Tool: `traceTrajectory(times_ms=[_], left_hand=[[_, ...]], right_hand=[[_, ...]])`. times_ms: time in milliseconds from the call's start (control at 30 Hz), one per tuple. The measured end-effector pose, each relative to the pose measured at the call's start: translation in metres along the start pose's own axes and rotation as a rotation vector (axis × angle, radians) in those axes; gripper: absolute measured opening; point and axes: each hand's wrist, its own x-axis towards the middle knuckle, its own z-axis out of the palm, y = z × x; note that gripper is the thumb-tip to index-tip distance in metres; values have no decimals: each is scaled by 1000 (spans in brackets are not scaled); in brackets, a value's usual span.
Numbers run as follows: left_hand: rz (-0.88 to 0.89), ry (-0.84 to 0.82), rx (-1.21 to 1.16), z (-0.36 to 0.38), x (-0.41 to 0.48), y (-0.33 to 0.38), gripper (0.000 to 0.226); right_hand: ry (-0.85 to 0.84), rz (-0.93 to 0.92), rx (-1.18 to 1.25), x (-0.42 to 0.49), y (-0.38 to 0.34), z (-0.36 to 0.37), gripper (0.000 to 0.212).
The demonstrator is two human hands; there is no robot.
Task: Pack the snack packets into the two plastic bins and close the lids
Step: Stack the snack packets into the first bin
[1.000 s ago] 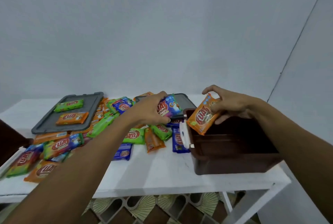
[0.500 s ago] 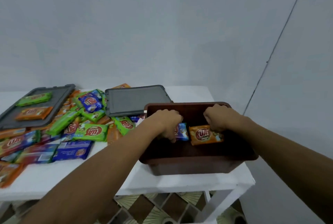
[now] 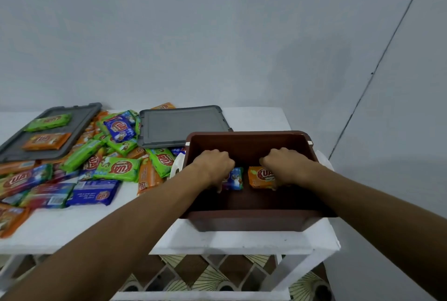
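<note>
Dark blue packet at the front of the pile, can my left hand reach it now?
Probably, though not directly. The left hand is down inside the brown bin holding a blue-and-white packet, so it must release and clear the bin wall. The dark blue packet lies uncovered at the pile's near edge.

My left hand point(image 3: 212, 167) grips the blue packet point(image 3: 236, 178) at centre frame and hides its left half. My right hand point(image 3: 289, 166) covers the right end of the orange packet point(image 3: 258, 177) it holds. The brown bin point(image 3: 249, 220) hides the near corner of the grey lid point(image 3: 179, 126). The frame's left edge cuts off the other lid point(image 3: 81, 122) and some loose packets point(image 3: 11, 218).
</note>
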Motion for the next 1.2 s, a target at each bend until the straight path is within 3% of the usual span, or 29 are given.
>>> traceTrajectory(times_ms=[200, 367, 467, 600, 700, 900, 1067, 1200], left_hand=[[-9, -22, 20, -4, -3, 0, 66], [39, -34, -11, -13, -20, -20, 57], [114, 125, -98, -8, -40, -44, 34], [145, 450, -410, 14, -70, -82, 30], [110, 580, -476, 36, -94, -110, 29], [-166, 446, -411, 121, -159, -202, 40], [-249, 254, -446, 182, -192, -242, 56], [-168, 269, -498, 208, -206, -250, 75]], right_hand=[[12, 31, -18, -2, -2, 2, 62], [76, 18, 120, -6, 0, -9, 34], [198, -2, 194, -6, -11, -20, 22], [335, -30, 261, 0, -41, -42, 14], [421, -40, 296, 6, -63, -55, 8], [545, -95, 339, 31, -145, -101, 5], [340, -156, 268, 67, -220, -116, 21], [227, -107, 205, 109, -273, -94, 31]])
